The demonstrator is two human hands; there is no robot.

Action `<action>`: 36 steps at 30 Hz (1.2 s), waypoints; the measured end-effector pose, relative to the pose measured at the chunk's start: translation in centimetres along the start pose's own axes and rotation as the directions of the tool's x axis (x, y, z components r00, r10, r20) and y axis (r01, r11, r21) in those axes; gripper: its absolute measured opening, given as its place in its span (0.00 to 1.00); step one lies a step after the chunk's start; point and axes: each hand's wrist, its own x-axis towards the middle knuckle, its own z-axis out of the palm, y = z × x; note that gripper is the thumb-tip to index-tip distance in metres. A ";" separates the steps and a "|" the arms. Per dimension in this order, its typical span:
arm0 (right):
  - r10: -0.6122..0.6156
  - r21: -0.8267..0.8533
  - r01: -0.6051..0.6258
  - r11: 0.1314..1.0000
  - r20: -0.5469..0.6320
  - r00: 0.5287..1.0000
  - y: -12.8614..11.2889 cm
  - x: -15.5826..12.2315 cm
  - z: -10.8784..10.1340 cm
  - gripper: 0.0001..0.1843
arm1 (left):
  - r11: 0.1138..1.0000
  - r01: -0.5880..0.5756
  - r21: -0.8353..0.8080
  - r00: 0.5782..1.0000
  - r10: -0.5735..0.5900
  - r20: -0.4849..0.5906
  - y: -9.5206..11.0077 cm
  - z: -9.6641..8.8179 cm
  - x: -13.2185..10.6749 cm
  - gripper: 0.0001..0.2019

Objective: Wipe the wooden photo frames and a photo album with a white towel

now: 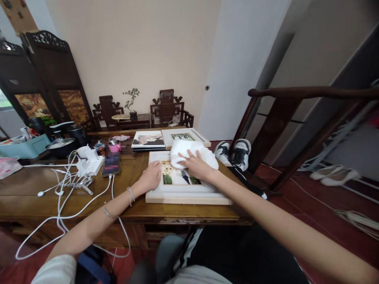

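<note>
Table [133,162] bears frame [183,191], probably phone [111,164].

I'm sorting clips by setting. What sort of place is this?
Probably a sitting room in a home, judging by the carved dark-wood armchairs, the tall dark folding screen with picture panels, and the pair of white flat shoes at right.

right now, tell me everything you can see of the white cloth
The cloth is white and looks soft and fluffy, bunched into a thick, rounded wad. It lies on the near frame, over its far part, and hides some of the photo. The right hand rests on it, fingers spread. Whether it also touches the far frame cannot be told.
</note>
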 end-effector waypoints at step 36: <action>-0.398 0.588 0.217 0.779 0.196 0.896 -1.3 -6.6 -5.9 0.36 | 0.998 -0.050 -0.040 0.998 0.049 -0.030 -0.2 0.5 0.2 0.18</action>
